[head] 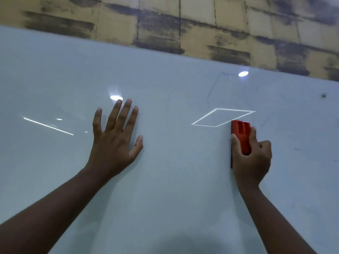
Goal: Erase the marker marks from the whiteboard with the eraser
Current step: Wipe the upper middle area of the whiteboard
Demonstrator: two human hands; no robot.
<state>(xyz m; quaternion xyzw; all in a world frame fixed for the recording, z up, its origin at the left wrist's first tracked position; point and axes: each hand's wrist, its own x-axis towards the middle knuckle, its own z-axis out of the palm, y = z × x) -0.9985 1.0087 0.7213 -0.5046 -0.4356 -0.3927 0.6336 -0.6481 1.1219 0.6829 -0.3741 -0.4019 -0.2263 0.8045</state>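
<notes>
The person is standing close to a large, glossy pale-grey whiteboard (165, 180) mounted below a mottled tan-and-grey wall (183, 24), and is working on its right-hand portion. The right hand (251, 158) is gripping a red plastic block eraser (241, 134), the thumb curled along its left edge and the fingers wrapped round its right side; the eraser is standing upright with its dark pad pressed flat to the board. The left hand (113, 136) is lying flat against the board well to the left, fingers straight and spread, holding nothing and apparently bracing the body. Faint blue marker marks (215, 83) are showing above and to the left of the eraser, a thin slanted stroke meeting a short line near the board's top edge; a few small dark ticks (264, 123) are showing just to the right of the eraser and lower down towards the right edge. The bright ovals, the white bar at left and the white four-sided outline beside the eraser are reading as reflected ceiling lights, not ink. In my judgement the task is well advanced: most of the visible surface is looking clean, while the faint strokes above the eraser and the scattered ticks on the right are remaining to be wiped. A small dark spot (323, 95) near the right edge is too unclear to classify.
</notes>
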